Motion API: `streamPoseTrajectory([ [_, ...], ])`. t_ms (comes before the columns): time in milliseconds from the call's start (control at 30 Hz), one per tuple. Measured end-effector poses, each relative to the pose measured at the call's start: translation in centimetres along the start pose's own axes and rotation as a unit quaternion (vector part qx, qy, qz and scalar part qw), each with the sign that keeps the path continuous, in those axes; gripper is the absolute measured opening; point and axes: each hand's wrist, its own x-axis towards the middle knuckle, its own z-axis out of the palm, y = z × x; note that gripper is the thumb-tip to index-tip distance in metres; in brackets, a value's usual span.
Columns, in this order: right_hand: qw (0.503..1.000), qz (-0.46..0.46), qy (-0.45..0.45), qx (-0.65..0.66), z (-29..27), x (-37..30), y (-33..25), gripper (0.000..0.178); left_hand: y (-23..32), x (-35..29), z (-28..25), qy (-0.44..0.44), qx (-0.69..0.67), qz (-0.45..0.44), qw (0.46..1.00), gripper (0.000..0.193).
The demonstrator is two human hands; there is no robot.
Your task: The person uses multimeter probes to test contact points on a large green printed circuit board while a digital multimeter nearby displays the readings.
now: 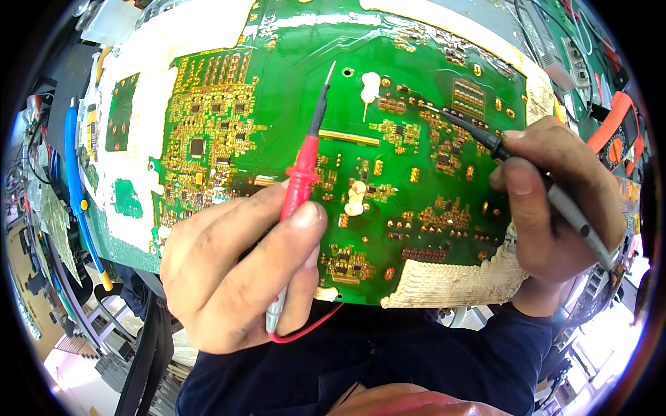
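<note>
A large green circuit board (291,83) fills the middle of the view, with clusters of small components and white coating along parts of its edges. My left hand (239,267) grips a red test probe (301,177), its bare metal tip pointing up over the board's upper middle. I cannot tell if that tip touches the board. In my right hand (555,184) is a black test probe (479,130), slanting up and left. Its tip is at the components right of a white blob (371,88); contact is unclear. A red lead curls below my left hand.
An orange multimeter (616,145) lies at the right. Along the left are a blue tool with a yellow end (75,156) and a syringe (91,125). Cables (531,35) run at the upper right. A ribbed white strip (451,284) covers the board's near right edge.
</note>
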Motion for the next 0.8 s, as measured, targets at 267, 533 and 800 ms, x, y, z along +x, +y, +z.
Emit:
streamPoseTrajectory([
  [267,0.997,-0.034,0.01,-0.069,-0.1,0.5,-0.6,0.012,0.2,-0.2,1.7,0.147,-0.015,-0.051,0.988,0.032],
  [533,0.997,-0.016,0.032,-0.064,0.3,0.2,-0.7,0.01,2.2,1.0,-4.3,0.061,-0.112,-0.188,0.974,0.038],
  [800,0.999,0.004,0.024,-0.044,0.0,0.1,-0.6,0.01,-3.1,9.8,-5.2,-0.119,-0.142,-0.124,0.975,0.033],
])
